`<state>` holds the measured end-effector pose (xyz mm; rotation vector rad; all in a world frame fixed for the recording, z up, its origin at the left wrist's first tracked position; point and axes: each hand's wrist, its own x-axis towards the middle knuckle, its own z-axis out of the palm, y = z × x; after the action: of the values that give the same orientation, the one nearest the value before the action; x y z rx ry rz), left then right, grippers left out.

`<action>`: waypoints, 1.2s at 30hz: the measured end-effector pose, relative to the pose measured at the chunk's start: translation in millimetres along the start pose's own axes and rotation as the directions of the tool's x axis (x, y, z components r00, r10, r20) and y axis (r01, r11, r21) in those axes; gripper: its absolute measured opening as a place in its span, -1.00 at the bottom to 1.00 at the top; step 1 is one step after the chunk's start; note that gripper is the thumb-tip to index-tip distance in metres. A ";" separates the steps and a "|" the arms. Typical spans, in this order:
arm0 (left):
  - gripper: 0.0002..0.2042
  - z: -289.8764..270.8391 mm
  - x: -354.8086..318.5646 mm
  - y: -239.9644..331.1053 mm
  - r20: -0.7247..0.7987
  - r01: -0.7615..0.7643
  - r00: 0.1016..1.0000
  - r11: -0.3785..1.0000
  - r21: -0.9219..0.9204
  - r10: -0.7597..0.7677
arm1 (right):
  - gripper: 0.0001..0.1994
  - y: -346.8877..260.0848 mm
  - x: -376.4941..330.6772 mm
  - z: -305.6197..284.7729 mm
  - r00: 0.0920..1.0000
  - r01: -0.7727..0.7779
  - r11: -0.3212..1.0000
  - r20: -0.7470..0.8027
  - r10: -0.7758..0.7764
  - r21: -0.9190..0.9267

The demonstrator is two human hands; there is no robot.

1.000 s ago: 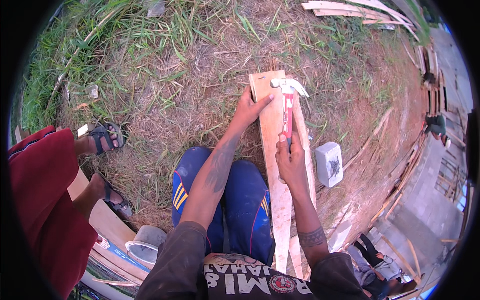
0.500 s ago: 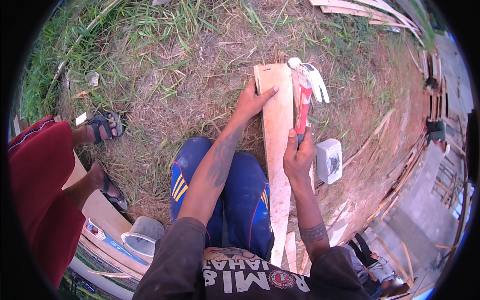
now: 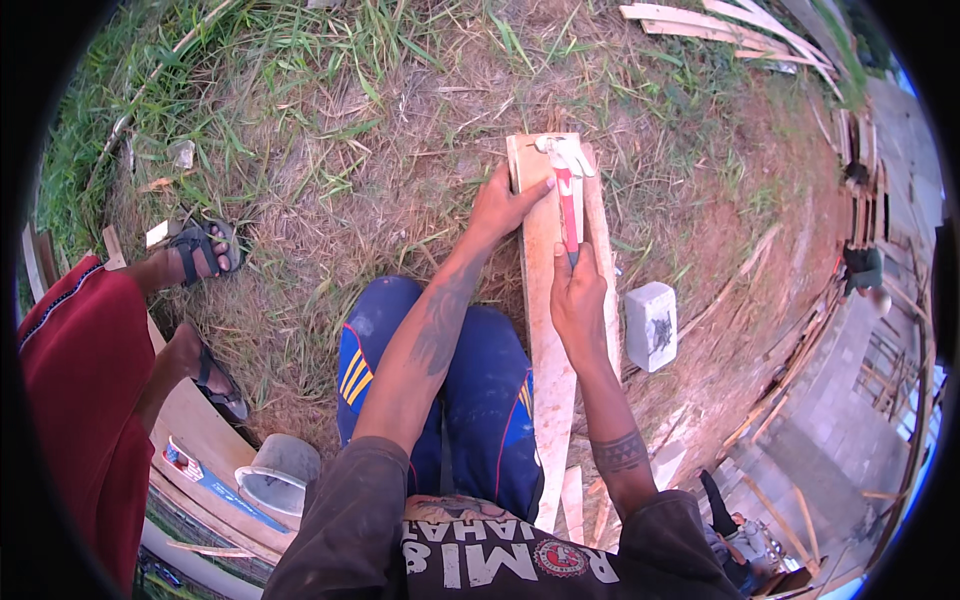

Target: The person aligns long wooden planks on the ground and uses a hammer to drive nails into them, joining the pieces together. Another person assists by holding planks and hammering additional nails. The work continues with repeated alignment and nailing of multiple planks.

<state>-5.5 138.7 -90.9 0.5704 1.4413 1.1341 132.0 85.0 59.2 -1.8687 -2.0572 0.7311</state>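
A long pale wooden plank point(image 3: 545, 330) lies on dry grass in front of me, running away from my knees. My left hand point(image 3: 505, 205) rests on the plank's left edge near its far end, fingers spread and pressing it down. My right hand point(image 3: 577, 300) grips the red handle of a claw hammer point(image 3: 565, 195). The hammer's metal head sits down at the far end of the plank, just right of my left fingertips. Whether a nail is under it I cannot see.
A grey concrete block point(image 3: 650, 325) lies right of the plank. Another person in red with sandalled feet point(image 3: 205, 250) sits at my left. A small grey bucket point(image 3: 280, 475) and boards lie at lower left. More planks point(image 3: 720, 25) lie at the top right.
The hammer head was down on the plank, then lifted half a second ago, and is now back down at the plank's far end. My left hand stayed on the plank.
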 end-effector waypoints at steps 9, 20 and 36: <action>-0.14 0.6 -2.2 3.4 0.021 0.056 0.998 0.997 0.044 -0.057 | -0.72 0.1 -9.3 -2.2 1.000 -0.012 0.996 -0.027 0.014 0.085; -0.22 -2.0 -4.1 11.0 0.061 -0.019 0.998 0.996 0.088 0.013 | -0.58 26.1 -4.0 27.7 0.994 0.025 0.976 -0.113 0.000 0.218; -0.25 -0.9 -1.8 3.8 0.042 -0.009 0.999 0.992 0.125 0.003 | -0.64 13.1 -10.2 1.4 0.976 0.056 0.846 -0.208 0.066 0.531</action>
<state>-6.9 138.5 -86.9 0.6831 1.4825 1.0355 143.7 75.3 52.5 -1.5485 -1.5058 0.9360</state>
